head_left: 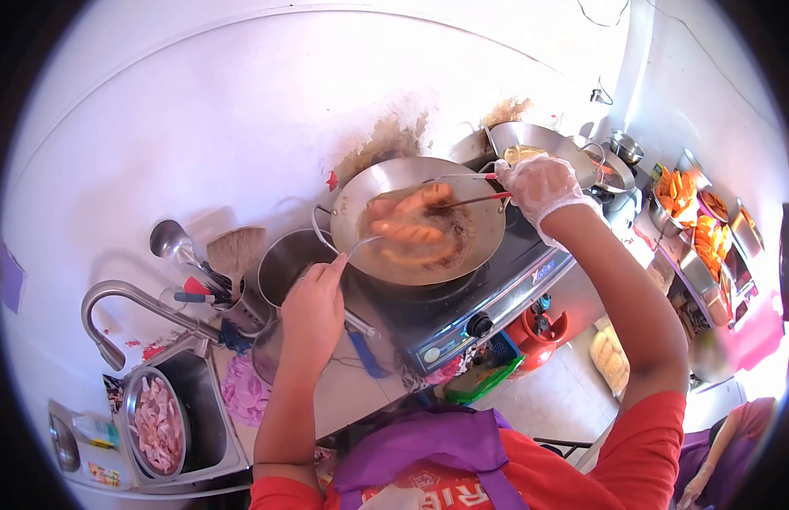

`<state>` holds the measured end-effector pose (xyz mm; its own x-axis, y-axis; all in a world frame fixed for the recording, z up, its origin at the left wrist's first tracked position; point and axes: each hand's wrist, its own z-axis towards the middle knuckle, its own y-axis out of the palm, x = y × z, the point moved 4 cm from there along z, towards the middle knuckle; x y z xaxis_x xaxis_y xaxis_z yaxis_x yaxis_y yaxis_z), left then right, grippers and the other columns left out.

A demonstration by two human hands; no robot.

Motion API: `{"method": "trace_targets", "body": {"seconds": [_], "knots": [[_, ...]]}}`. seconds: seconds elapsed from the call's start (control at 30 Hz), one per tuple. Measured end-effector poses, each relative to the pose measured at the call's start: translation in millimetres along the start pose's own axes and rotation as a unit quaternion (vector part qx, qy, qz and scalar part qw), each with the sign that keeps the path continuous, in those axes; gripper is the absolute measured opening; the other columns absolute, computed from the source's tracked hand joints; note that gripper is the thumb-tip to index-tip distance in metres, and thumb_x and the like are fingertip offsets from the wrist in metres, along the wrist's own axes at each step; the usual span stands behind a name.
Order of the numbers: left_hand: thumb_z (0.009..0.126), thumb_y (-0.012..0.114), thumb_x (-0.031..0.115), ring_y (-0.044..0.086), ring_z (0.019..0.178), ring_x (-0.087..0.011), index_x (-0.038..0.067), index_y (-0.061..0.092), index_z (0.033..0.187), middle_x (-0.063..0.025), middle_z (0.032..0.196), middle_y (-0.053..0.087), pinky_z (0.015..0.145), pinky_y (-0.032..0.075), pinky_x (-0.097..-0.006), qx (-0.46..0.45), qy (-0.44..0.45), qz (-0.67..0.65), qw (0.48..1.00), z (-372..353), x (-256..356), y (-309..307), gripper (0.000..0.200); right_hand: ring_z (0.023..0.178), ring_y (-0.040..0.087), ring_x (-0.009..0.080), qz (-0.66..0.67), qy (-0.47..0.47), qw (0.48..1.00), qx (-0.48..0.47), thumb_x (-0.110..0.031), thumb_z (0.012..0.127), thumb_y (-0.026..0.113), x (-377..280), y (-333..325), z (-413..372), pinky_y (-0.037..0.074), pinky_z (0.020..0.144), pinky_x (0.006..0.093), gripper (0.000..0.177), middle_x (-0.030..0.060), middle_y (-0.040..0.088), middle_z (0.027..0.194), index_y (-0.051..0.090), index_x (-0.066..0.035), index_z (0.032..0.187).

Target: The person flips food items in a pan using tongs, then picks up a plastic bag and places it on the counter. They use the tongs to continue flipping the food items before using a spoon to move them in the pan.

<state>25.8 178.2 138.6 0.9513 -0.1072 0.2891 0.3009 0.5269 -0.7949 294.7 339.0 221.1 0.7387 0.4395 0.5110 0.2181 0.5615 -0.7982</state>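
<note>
A wide metal wok [484, 242] sits on the gas stove [394, 302], with bubbling oil and long orange-brown pieces of food [407, 232] in it. My left hand [316, 297] is closed around a slim metal utensil [363, 245], its far end at one of the pieces. My right hand [539, 187], in a clear plastic glove, grips red-handled tongs [475, 200]. Their two arms are spread apart over the wok, the tips around the far end of an upper piece.
A second wok [539, 136] stands to the right. Left of the stove are a deep pot [280, 268] and a utensil holder [246, 310]. A bowl of raw meat [156, 425] sits at the sink [212, 408]. Orange slices [677, 195] fill containers at right; another person [722, 450] is lower right.
</note>
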Motion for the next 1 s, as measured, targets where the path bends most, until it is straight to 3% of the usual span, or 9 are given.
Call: {"method": "trace_targets", "body": {"seconds": [0.03,0.13,0.17,0.27,0.4,0.57,0.8,1.0], "knots": [[0.083,0.056,0.001,0.062,0.090,-0.0292,0.008,0.060,0.122,-0.0090,0.100,0.061,0.077,0.050,-0.0397,-0.005,-0.006,0.001,1.000,-1,0,0,0.040,0.085,0.067,0.0289,-0.010,-0.009,1.000,0.026,-0.015,0.093,0.050,1,0,-1,0.054,0.069,0.0415,0.022,0.0105,0.067,0.086,0.058,-0.009,0.112],[0.083,0.056,0.000,0.062,0.089,-0.0297,0.008,0.061,0.121,-0.0096,0.100,0.062,0.077,0.050,-0.0390,0.001,-0.019,0.002,1.000,-2,-2,-2,0.039,0.082,0.067,0.0274,-0.030,0.030,0.999,-0.026,-0.016,0.091,0.054,7,-17,-12,0.054,0.067,0.0402,0.022,0.0094,0.065,0.081,0.058,-0.011,0.112],[0.083,0.055,-0.002,0.062,0.089,-0.0300,0.008,0.062,0.120,-0.0102,0.099,0.063,0.077,0.050,-0.0382,0.014,-0.019,-0.001,1.000,-2,-3,-2,0.038,0.078,0.066,0.0261,-0.031,0.017,0.999,0.014,-0.017,0.088,0.059,11,-20,-21,0.053,0.065,0.0393,0.023,0.0080,0.064,0.077,0.059,-0.013,0.111],[0.084,0.054,-0.004,0.063,0.088,-0.0303,0.008,0.062,0.119,-0.0108,0.099,0.064,0.076,0.050,-0.0374,0.035,-0.021,0.003,0.999,-4,-8,-4,0.037,0.088,0.067,0.0241,-0.042,0.000,0.998,-0.049,-0.009,0.090,0.053,15,-36,-41,0.055,0.071,0.0379,0.024,0.0079,0.066,0.088,0.060,-0.010,0.112],[0.081,0.057,0.000,0.061,0.088,-0.0288,0.009,0.060,0.122,-0.0081,0.100,0.061,0.076,0.050,-0.0395,0.009,-0.025,0.006,1.000,-3,-11,-3,0.041,0.090,0.066,0.0274,0.010,0.002,0.997,-0.082,-0.010,0.091,0.051,12,-11,-48,0.055,0.074,0.0387,0.026,0.0097,0.066,0.093,0.059,-0.010,0.116],[0.081,0.057,0.000,0.061,0.086,-0.0289,0.009,0.060,0.121,-0.0082,0.098,0.061,0.076,0.050,-0.0394,0.010,-0.008,0.006,1.000,0,-3,-1,0.042,0.083,0.067,0.0277,0.071,-0.021,0.997,0.027,-0.013,0.085,0.061,-7,13,-37,0.053,0.068,0.0408,0.023,0.0077,0.067,0.087,0.059,-0.011,0.108],[0.086,0.053,-0.002,0.063,0.089,-0.0302,0.007,0.061,0.119,-0.0110,0.100,0.064,0.076,0.050,-0.0374,0.006,-0.022,0.008,1.000,1,1,-10,0.036,0.078,0.067,0.0264,0.026,-0.010,0.998,0.058,-0.009,0.086,0.057,0,20,-38,0.054,0.064,0.0391,0.027,0.0065,0.067,0.084,0.058,-0.012,0.113],[0.086,0.053,-0.004,0.063,0.090,-0.0303,0.006,0.061,0.120,-0.0115,0.101,0.064,0.076,0.050,-0.0372,-0.001,-0.033,0.005,0.999,-2,-3,-7,0.037,0.081,0.066,0.0260,0.000,0.019,0.999,0.031,-0.017,0.084,0.065,16,18,-49,0.053,0.068,0.0400,0.035,0.0064,0.067,0.088,0.059,-0.013,0.118]]}}
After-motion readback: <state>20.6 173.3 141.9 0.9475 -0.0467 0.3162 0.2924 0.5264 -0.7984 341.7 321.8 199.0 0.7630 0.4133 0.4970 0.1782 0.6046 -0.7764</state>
